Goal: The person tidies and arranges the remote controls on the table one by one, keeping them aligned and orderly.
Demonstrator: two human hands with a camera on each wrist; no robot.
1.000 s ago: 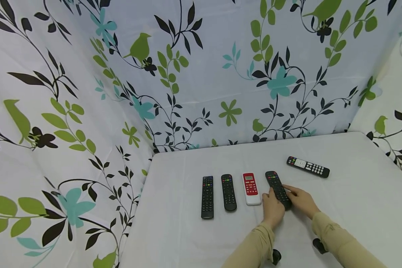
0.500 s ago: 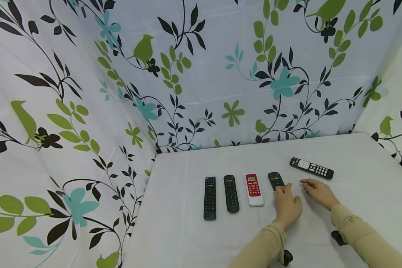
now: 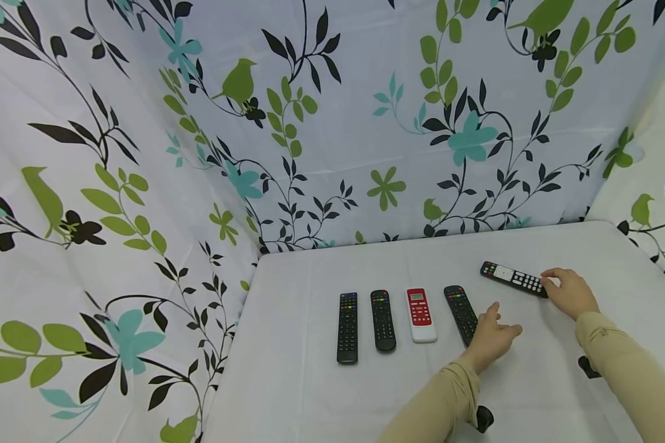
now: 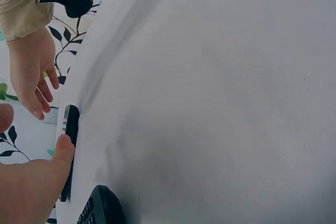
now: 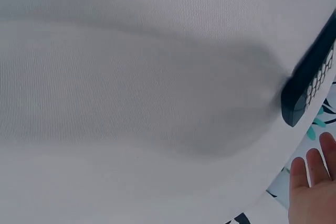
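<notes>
My right hand [image 3: 572, 294] is at the right end of a black remote control [image 3: 511, 278] with white buttons, which lies slanted at the back right. In the right wrist view a gap shows between the extended fingers [image 5: 317, 169] and that remote [image 5: 307, 80]. My left hand [image 3: 490, 341] hovers by the lower end of another black remote [image 3: 460, 307], partly hiding it, thumb and fingers spread. The left wrist view has the left hand [image 4: 31, 187] at lower left, this remote's end [image 4: 107, 211] below, and the slanted remote [image 4: 70, 119] beyond.
To the left stand three more remotes in a row: a red and white one [image 3: 421, 315], a black one [image 3: 383, 323] and a longer black one [image 3: 347, 329]. All lie on a white-covered table [image 3: 299, 394]. Patterned curtains [image 3: 332, 123] hang behind and at the sides.
Both hands have come off the fourth remote in the row. The right hand moved right to the slanted remote's end; the left shifted slightly right with its fingers spreading. The remotes stay put.
</notes>
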